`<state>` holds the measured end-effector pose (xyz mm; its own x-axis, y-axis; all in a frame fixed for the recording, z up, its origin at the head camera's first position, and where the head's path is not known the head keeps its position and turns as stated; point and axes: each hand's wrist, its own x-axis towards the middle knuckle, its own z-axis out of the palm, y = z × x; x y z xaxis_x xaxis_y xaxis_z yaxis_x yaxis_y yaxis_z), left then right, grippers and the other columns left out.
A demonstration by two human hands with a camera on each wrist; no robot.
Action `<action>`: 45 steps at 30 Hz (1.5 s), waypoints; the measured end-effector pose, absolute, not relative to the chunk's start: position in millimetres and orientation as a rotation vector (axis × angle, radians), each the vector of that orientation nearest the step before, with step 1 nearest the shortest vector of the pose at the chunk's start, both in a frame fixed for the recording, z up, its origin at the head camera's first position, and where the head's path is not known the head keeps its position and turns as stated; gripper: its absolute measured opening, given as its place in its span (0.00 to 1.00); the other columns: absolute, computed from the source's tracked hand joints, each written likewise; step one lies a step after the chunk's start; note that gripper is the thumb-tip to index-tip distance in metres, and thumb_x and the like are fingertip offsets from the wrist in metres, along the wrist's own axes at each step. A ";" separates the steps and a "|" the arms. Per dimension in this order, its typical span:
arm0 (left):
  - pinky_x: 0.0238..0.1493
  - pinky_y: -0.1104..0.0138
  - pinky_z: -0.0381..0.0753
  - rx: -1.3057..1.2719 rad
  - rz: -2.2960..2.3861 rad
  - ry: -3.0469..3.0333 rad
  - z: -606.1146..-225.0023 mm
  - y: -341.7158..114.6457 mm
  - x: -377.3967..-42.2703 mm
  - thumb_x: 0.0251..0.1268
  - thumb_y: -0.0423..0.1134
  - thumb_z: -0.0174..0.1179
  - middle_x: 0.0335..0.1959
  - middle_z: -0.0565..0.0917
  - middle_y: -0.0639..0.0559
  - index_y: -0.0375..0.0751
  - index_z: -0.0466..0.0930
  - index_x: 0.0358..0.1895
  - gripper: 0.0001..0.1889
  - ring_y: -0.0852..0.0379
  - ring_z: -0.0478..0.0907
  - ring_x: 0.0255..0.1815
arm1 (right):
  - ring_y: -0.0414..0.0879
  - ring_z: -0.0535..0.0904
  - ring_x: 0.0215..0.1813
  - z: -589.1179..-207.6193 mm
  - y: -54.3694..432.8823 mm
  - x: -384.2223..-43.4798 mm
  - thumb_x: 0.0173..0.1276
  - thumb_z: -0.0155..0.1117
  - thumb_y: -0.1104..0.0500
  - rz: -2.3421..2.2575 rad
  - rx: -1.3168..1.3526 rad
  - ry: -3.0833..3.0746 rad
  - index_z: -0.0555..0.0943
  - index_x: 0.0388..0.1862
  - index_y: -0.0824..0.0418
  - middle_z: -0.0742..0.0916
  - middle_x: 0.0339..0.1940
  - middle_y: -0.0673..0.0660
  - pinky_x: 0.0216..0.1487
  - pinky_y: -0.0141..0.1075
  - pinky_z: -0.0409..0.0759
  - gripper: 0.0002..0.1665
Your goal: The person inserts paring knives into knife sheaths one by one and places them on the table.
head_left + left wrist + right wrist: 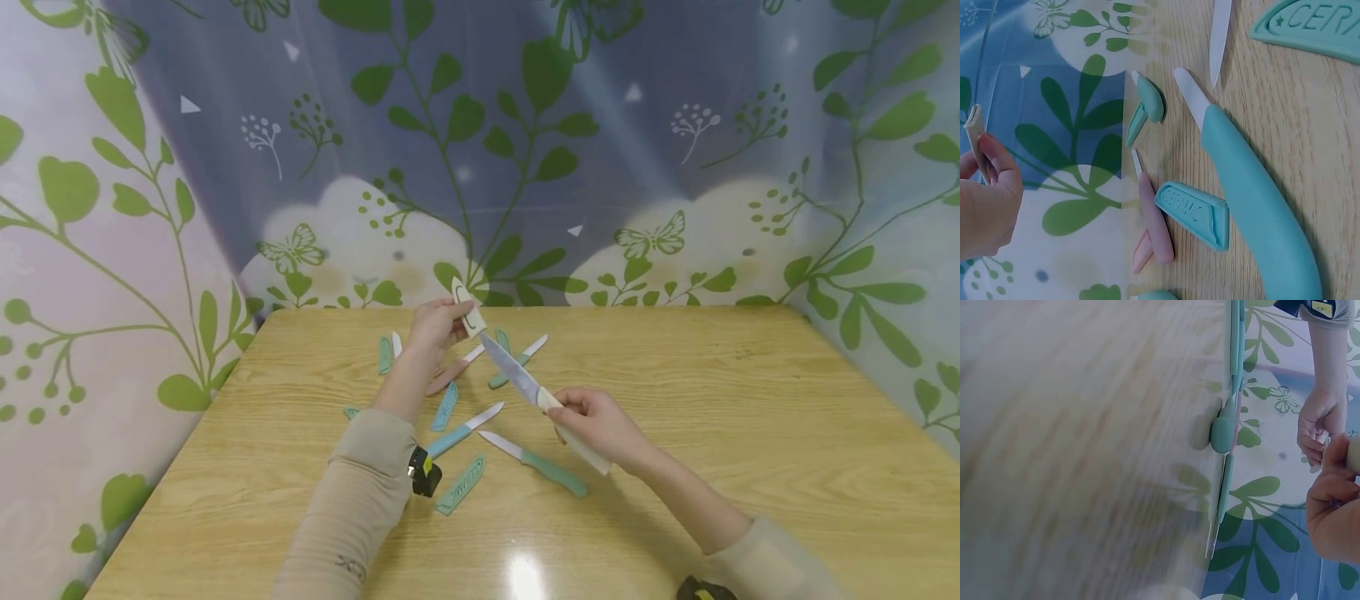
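Note:
My left hand (433, 327) pinches a cream-white blade sheath (467, 307) between thumb and fingers, raised above the far part of the table. In the left wrist view that sheath (975, 134) shows edge-on in the hand (992, 209). With my right hand (606, 427) I grip the white handle of a kitchen knife (512, 367). Its blade slants up and left, the tip right at the sheath's lower end. Most of the blade is bare. The right wrist view shows the right hand (1334, 509) curled on the handle, with the left hand (1324, 419) beyond.
On the wooden table (750, 433) below lie a blue knife (450, 438), a blue sheath (445, 407), a green knife (553, 472), a green sheath (462, 485) and a pink knife (447, 377). Another green knife (517, 364) lies farther back. A patterned curtain (480, 167) hangs behind.

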<state>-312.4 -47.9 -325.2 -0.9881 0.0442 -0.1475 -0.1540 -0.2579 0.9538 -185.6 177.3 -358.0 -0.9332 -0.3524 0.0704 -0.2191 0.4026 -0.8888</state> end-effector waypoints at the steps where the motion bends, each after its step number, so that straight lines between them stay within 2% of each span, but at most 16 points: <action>1: 0.34 0.72 0.78 -0.135 2.391 1.833 -325.0 -48.0 -312.2 0.63 0.29 0.56 0.32 0.78 0.47 0.25 0.72 0.50 0.14 0.59 0.77 0.29 | 0.46 0.73 0.25 -357.9 177.4 -185.7 0.69 0.54 0.61 -1.567 -0.515 2.525 0.77 0.42 0.73 0.80 0.22 0.57 0.24 0.34 0.74 0.14; 9: 0.36 0.71 0.78 -0.092 2.366 1.826 -325.4 -47.1 -310.9 0.63 0.28 0.56 0.31 0.77 0.47 0.27 0.73 0.45 0.09 0.58 0.76 0.29 | 0.45 0.73 0.24 -358.4 176.4 -185.9 0.69 0.54 0.60 -1.573 -0.496 2.536 0.76 0.40 0.72 0.80 0.21 0.58 0.24 0.33 0.74 0.13; 16: 0.39 0.70 0.79 -0.090 2.367 1.837 -325.4 -43.3 -309.8 0.63 0.29 0.56 0.33 0.77 0.46 0.26 0.73 0.48 0.13 0.57 0.76 0.31 | 0.45 0.73 0.25 -356.6 172.5 -183.5 0.69 0.54 0.60 -1.590 -0.461 2.548 0.76 0.37 0.72 0.80 0.22 0.59 0.24 0.34 0.75 0.13; 24: 0.39 0.69 0.79 -0.040 2.325 1.894 -322.0 -31.4 -304.6 0.62 0.29 0.57 0.33 0.78 0.46 0.27 0.73 0.48 0.13 0.57 0.77 0.30 | 0.46 0.75 0.28 -356.4 167.9 -182.8 0.70 0.54 0.58 -1.613 -0.447 2.536 0.76 0.42 0.73 0.81 0.25 0.57 0.27 0.36 0.77 0.15; 31: 0.40 0.68 0.79 -0.059 2.340 1.897 -318.5 -24.7 -302.0 0.62 0.29 0.58 0.34 0.78 0.46 0.28 0.74 0.47 0.12 0.57 0.78 0.31 | 0.47 0.75 0.29 -357.8 165.8 -183.4 0.71 0.53 0.57 -1.606 -0.448 2.529 0.75 0.41 0.72 0.82 0.27 0.59 0.29 0.37 0.76 0.16; 35: 0.39 0.69 0.79 -0.049 2.348 1.892 -318.7 -23.4 -301.7 0.61 0.29 0.58 0.34 0.78 0.47 0.29 0.75 0.44 0.10 0.57 0.77 0.31 | 0.47 0.75 0.30 -356.9 166.2 -183.6 0.71 0.53 0.57 -1.598 -0.445 2.535 0.75 0.41 0.72 0.82 0.26 0.57 0.30 0.38 0.76 0.15; 41: 0.37 0.70 0.79 -0.021 2.372 1.874 -321.8 -21.0 -300.0 0.60 0.28 0.58 0.32 0.77 0.48 0.33 0.74 0.37 0.04 0.58 0.77 0.29 | 0.47 0.75 0.30 -355.8 165.9 -183.2 0.71 0.52 0.56 -1.613 -0.412 2.516 0.74 0.44 0.73 0.82 0.28 0.61 0.31 0.38 0.76 0.18; 45: 0.38 0.69 0.79 -0.006 2.370 1.891 -322.6 -20.0 -298.0 0.61 0.28 0.58 0.32 0.77 0.48 0.32 0.74 0.39 0.06 0.58 0.76 0.29 | 0.47 0.76 0.31 -356.1 163.4 -183.9 0.71 0.52 0.56 -1.616 -0.376 2.510 0.74 0.44 0.73 0.83 0.28 0.60 0.32 0.37 0.76 0.18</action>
<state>-298.0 -20.0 -322.6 -0.9940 0.0832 -0.0713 -0.0880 -0.2185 0.9719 -183.9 163.4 -356.1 -0.9602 -0.2784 0.0231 -0.1363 0.3945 -0.9087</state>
